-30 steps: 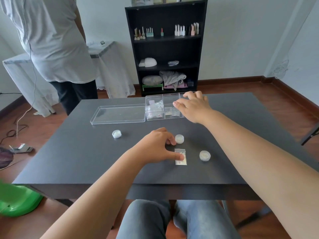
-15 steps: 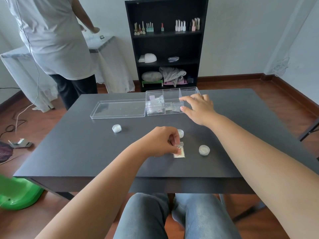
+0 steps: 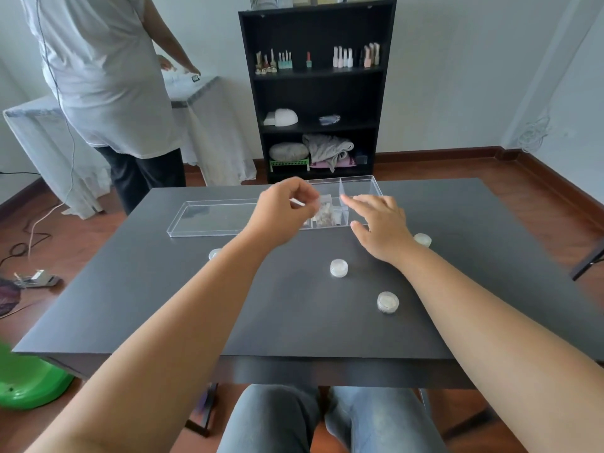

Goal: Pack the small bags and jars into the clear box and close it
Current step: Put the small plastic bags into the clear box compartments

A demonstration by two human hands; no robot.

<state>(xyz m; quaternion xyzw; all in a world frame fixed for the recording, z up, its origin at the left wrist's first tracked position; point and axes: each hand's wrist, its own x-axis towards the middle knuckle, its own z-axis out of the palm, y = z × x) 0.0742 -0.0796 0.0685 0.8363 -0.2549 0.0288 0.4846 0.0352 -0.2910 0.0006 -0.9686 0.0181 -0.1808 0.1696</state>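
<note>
The clear box (image 3: 359,186) stands at the table's far side, its lid (image 3: 209,220) lying flat open to the left. My left hand (image 3: 282,212) is raised at the box's front edge, fingers pinched on a small bag (image 3: 324,206) that hangs over the middle compartment. More small bags lie inside there. My right hand (image 3: 380,228) hovers open, fingers spread, at the box's front right corner. Round clear jars sit on the table: one in the centre (image 3: 339,267), one nearer me (image 3: 388,301), one at the right (image 3: 422,239), and one at the left (image 3: 214,254) partly hidden by my left forearm.
The dark table (image 3: 137,305) ends just before my knees. A person in a white shirt (image 3: 104,76) stands at the far left by a cloth-covered table. A black shelf (image 3: 317,89) stands behind against the wall. A green tub (image 3: 29,384) sits on the floor at left.
My left hand picked the small bag up off the table centre and carried it up to the box. My right hand drew back slightly from the box's rim.
</note>
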